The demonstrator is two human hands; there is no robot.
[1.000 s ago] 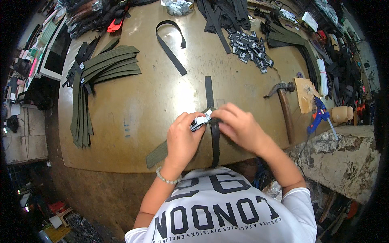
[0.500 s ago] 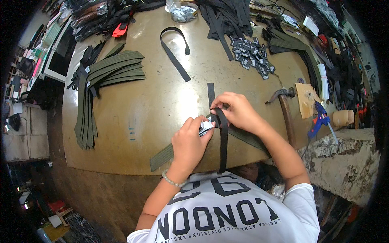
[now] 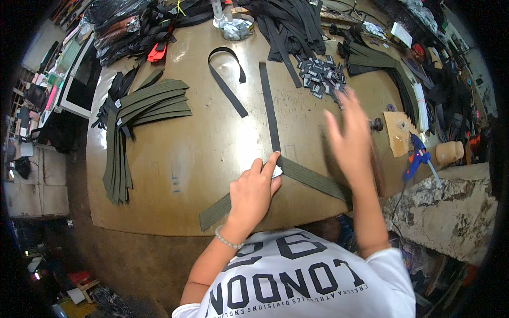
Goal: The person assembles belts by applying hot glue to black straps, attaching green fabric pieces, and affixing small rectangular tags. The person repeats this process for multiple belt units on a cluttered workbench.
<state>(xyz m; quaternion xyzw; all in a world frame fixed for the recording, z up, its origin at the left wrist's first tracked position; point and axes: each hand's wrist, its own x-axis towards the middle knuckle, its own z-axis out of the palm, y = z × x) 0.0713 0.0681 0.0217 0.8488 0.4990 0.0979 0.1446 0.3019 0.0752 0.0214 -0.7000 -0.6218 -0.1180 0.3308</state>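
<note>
Flanking open tabletop (image 3: 305, 135), hands (image 3: 250, 192) sit inside the near edge (image 3: 159, 231).

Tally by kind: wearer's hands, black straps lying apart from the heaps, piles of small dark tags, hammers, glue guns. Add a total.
Hands: 2 (left hand, right hand)
Black straps: 2 (curled strap, straight strap)
Tag pile: 1
Hammer, partly hidden: 1
Blue glue gun: 1
Total: 7

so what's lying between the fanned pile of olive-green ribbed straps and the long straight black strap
In the head view, a flat black strap, bent into a hook, lies on the brown tabletop between them.
</note>
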